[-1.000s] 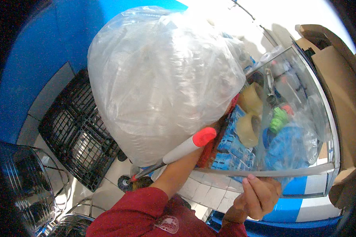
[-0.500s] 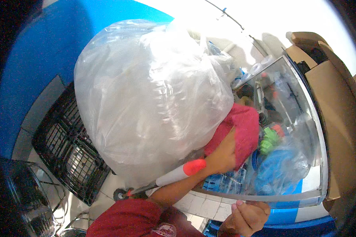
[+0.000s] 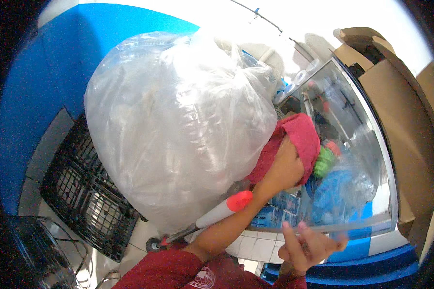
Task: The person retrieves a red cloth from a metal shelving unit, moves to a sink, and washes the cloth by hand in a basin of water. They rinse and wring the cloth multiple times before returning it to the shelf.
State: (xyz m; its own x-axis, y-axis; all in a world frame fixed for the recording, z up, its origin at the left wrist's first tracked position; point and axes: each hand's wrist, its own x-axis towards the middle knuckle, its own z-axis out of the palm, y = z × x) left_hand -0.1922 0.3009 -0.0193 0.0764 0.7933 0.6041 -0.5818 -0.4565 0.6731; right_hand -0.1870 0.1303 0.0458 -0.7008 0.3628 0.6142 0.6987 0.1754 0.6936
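My left hand [image 3: 285, 169] reaches across from the lower left and presses a red cloth [image 3: 305, 132] onto the glass top of a display case [image 3: 354, 126]. Its fingers are partly hidden in the cloth's folds. Below it, my right hand [image 3: 309, 248] is raised near the case's front edge, its fingers apart and holding nothing. Under the glass lie a bright green item [image 3: 324, 163], a blue item in clear plastic [image 3: 340, 195] and several blurred things. A large, full clear plastic bag [image 3: 178, 130] bulges against the cloth's left side.
A white tube with an orange end [image 3: 222, 212] lies beside my left forearm. A black plastic crate [image 3: 91, 192] leans at the left, near a blue wall [image 3: 38, 106]. Cardboard boxes [image 3: 400, 125] stand along the case's right side. Clear rolls [image 3: 299, 78] sit at its far edge.
My left hand has slid the cloth slightly up and right over the glass. My right hand has risen, and its curled fingers have spread. The whole view has shifted a little.
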